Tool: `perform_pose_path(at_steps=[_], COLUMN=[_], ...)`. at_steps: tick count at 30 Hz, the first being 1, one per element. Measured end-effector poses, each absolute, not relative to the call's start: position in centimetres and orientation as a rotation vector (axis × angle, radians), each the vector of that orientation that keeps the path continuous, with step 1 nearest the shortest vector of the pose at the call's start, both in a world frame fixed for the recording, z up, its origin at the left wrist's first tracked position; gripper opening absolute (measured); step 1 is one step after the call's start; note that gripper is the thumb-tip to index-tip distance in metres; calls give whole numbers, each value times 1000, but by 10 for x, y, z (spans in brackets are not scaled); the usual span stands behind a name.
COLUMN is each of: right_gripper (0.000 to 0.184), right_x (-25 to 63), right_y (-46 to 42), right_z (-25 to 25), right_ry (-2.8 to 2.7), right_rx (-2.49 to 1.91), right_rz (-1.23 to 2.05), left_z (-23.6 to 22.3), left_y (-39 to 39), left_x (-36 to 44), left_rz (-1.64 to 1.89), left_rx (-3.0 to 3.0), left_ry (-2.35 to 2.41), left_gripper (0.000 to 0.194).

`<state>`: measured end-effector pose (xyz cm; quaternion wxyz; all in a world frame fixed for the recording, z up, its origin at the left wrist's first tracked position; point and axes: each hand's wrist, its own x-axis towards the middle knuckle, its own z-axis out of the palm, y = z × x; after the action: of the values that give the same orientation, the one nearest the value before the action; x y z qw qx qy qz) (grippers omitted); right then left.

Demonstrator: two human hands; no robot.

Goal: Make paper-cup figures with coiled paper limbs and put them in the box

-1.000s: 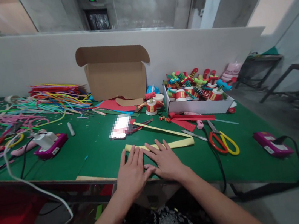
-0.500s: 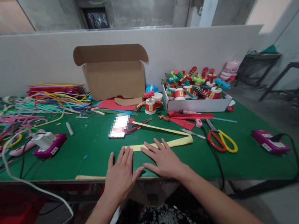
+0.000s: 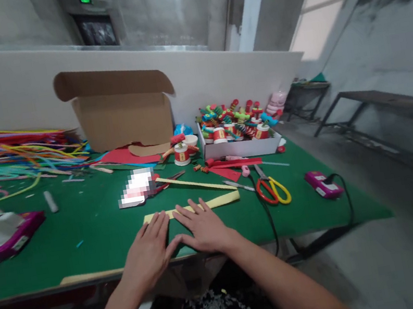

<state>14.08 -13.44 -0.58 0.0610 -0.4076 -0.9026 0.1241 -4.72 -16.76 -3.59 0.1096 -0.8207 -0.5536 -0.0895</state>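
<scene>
A pale yellow paper strip (image 3: 220,200) lies across the green table near its front edge, doubled back at its right end into a narrower length that runs up and left. My left hand (image 3: 146,248) rests flat with its fingertips on the strip's left part. Beside it, my right hand (image 3: 202,226) presses flat on the strip's middle, fingers spread. The two thumbs meet just below the strip. Behind the strip are a blurred-out phone (image 3: 135,187) and pliers (image 3: 167,182). To the right lie scissors (image 3: 271,186) with red and yellow handles.
A white box (image 3: 243,147) full of paper-cup figures stands at the back right, with one cup figure (image 3: 181,153) to its left. An open cardboard box (image 3: 125,118) stands behind. Pipe cleaners (image 3: 24,153) pile up at left. Purple power strips (image 3: 324,185) and cables sit on both sides.
The view has turned to the right, so everything sits further left. My right hand has slid slightly left along the strip, closer to my left hand, and the thumbs now touch.
</scene>
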Motion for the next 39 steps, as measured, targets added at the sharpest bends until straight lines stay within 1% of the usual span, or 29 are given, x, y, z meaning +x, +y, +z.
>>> perform_pose_path(at_steps=[3, 11, 18, 21, 25, 28, 34, 36, 39], right_gripper=[66, 61, 59, 60, 62, 63, 70, 74, 79], right_x=[150, 186, 221, 235, 242, 229, 170, 157, 149], right_y=[-138, -137, -134, -132, -135, -144, -169, -174, -176], right_z=[-4, 0, 1, 2, 6, 12, 8, 2, -2], right_ry=[-2705, -2692, -2661, -2630, -2473, -2437, -2610, -2651, -2681], right_rx=[-1265, -1361, -1554, -1676, -1814, -1643, -1259, -1221, -1202], right_rz=[406, 420, 412, 337, 98, 17, 272, 358, 416], left_z=[-41, -42, -37, -36, -34, -31, -16, -13, -17], left_y=[-164, -166, -168, -168, -165, -163, -173, -179, -185], left_x=[-51, -53, -50, -49, -48, -48, -40, -35, -28], left_rz=[-289, -384, -347, -347, -371, -397, -383, -339, -330], left_rx=[-2431, -2448, -2462, -2465, -2464, -2453, -2547, -2535, -2548], left_ry=[-1603, -1631, -1659, -1674, -1688, -1674, -1600, -1630, -1600], left_gripper=[74, 70, 70, 68, 60, 55, 45, 45, 50])
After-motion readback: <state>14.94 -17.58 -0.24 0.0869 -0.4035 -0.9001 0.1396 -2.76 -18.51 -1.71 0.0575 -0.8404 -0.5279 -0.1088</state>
